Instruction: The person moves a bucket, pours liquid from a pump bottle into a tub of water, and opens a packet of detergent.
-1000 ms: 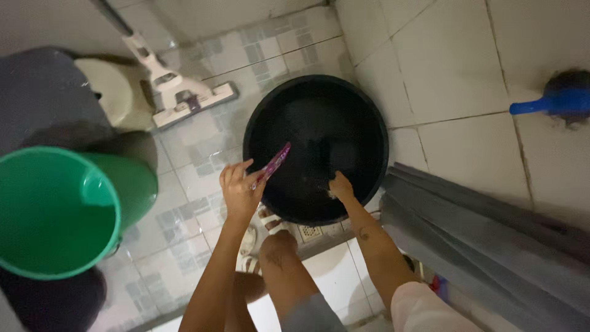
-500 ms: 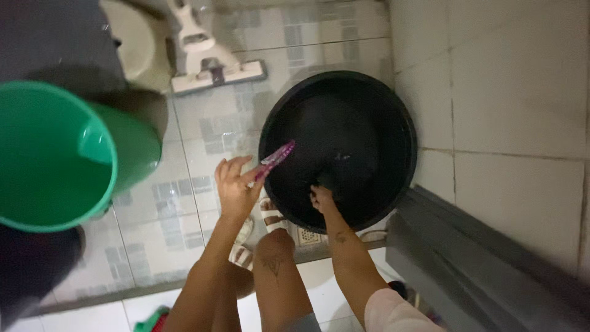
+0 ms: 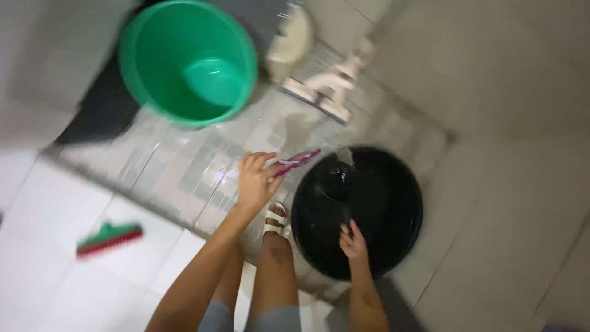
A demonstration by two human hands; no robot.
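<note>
Centre frame: left hand [image 3: 255, 179] pinches a thin pink packet [image 3: 298, 161] — light, limp, likely slippery. Right hand [image 3: 353, 241] curls over the black basin [image 3: 393, 203] rim — stiff, probably heavy with water; best gripped at the rim.

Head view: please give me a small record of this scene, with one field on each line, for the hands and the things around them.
left hand: left hand holds a thin pink and purple sachet above the floor
right hand: right hand rests at the near rim of the round black plastic basin
basin content: dark, cannot tell
floor: wet grey patterned tile floor
other things: round green plastic bucket; green and red scrub brush; white flat mop head
foot: white strapped sandal beside the basin
</note>
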